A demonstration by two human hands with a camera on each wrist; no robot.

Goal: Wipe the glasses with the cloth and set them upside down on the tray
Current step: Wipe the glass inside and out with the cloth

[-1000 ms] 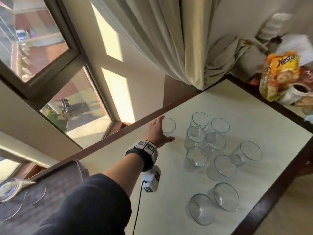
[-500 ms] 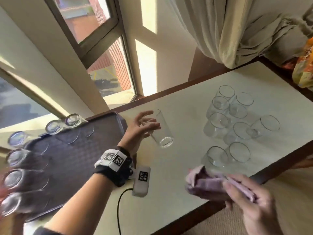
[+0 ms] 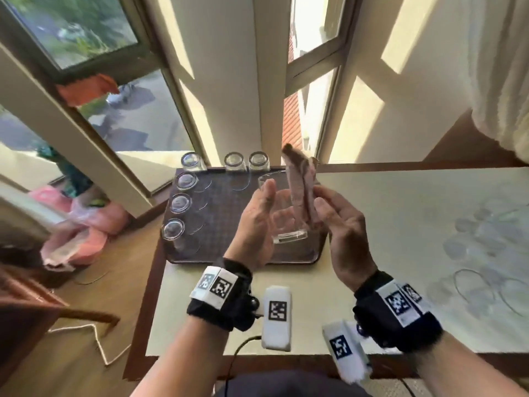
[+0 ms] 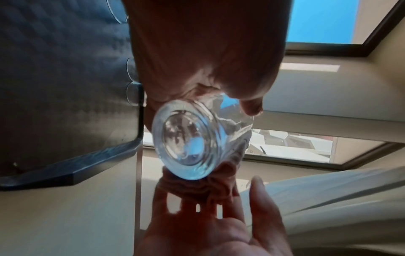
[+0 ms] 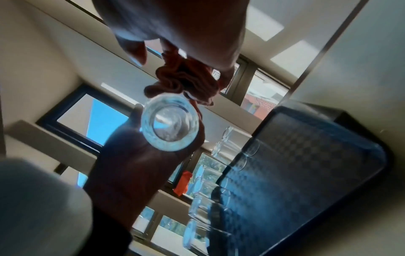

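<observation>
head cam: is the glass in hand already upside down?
No. The left hand holds the glass with its rim up and thick base down, above the tray, the cloth beside it.

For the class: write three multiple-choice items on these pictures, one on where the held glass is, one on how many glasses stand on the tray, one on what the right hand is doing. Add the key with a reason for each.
1. Where is the held glass?
A. Above the tray, in the left hand
B. Lying on the floor
C. On the window sill

2. How many upside-down glasses stand on the tray?
A. Two
B. Six
C. Ten

3. What is the right hand doing?
A. Resting flat on the table
B. Holding the cloth against the glass
C. Pulling the curtain

Key: 1 A, the head view shows the left hand gripping the glass over the tray's near right part. 2 B, three stand along the far edge and three down the left edge. 3 B, the fingers hold the pinkish cloth at the glass.
</observation>
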